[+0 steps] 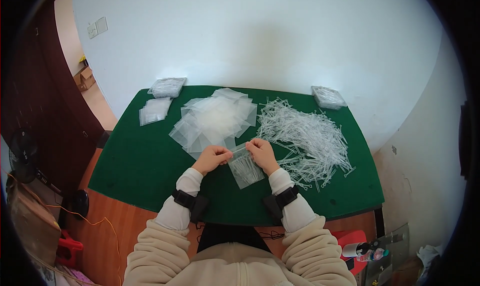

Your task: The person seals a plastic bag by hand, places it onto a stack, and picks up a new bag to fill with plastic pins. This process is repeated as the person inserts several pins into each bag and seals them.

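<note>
Between my hands hangs a small clear zip bag (245, 172) with several thin clear plastic sticks inside. My left hand (214, 158) pinches its upper left corner, and my right hand (263, 155) pinches the upper right corner. Whether the bag's top is sealed cannot be made out. Just beyond, a spread heap of flat clear bags (215, 118) lies on the green table (145, 168). To the right is a big tangled pile of thin clear plastic sticks (305, 136) with small loops at their ends.
Stacks of filled bags stand at the far left (168, 87) and far right (328, 97) corners. Nearer me on the left lies another small stack of bags (155, 111). A white wall (210, 36) rises behind the table. A red stool (350, 241) with bottles stands at lower right.
</note>
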Demonstrator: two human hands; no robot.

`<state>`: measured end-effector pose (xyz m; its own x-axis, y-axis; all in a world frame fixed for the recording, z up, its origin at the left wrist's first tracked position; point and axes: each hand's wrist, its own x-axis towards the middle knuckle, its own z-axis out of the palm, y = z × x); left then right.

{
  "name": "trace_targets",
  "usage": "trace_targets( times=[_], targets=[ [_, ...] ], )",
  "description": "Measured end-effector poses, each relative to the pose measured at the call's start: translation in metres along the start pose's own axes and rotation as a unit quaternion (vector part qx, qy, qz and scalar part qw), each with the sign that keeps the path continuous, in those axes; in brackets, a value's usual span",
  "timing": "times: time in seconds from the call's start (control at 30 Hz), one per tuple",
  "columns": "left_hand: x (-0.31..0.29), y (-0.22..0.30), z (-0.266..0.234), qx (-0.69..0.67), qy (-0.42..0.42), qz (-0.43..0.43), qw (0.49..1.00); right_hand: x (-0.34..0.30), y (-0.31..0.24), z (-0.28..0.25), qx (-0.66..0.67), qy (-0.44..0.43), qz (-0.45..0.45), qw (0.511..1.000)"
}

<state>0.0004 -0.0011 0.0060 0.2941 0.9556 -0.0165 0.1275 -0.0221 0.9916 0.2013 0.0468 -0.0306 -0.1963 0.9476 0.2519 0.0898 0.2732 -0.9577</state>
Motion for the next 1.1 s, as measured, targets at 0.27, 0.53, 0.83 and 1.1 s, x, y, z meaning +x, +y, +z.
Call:
trace_targets(
  times=[0.27,0.53,0.83,1.1],
  targets=[
    [0.002,-0.002,-0.005,0.031,0.018,-0.005,0.999,0.000,-0.001,-0.004,-0.006,0.011,-0.007,1.000],
    [0.001,-0.014,0.003,0.325,0.103,0.134,0.931,-0.018,-0.042,0.013,-0.336,0.101,-0.299,0.888],
    [0.003,-0.011,0.007,0.363,0.095,0.240,0.896,-0.022,-0.033,0.019,-0.402,-0.034,-0.281,0.871],
    [0.002,-0.009,0.007,0.330,0.099,0.206,0.916,-0.023,-0.031,0.019,-0.387,-0.051,-0.239,0.889]
  ],
)
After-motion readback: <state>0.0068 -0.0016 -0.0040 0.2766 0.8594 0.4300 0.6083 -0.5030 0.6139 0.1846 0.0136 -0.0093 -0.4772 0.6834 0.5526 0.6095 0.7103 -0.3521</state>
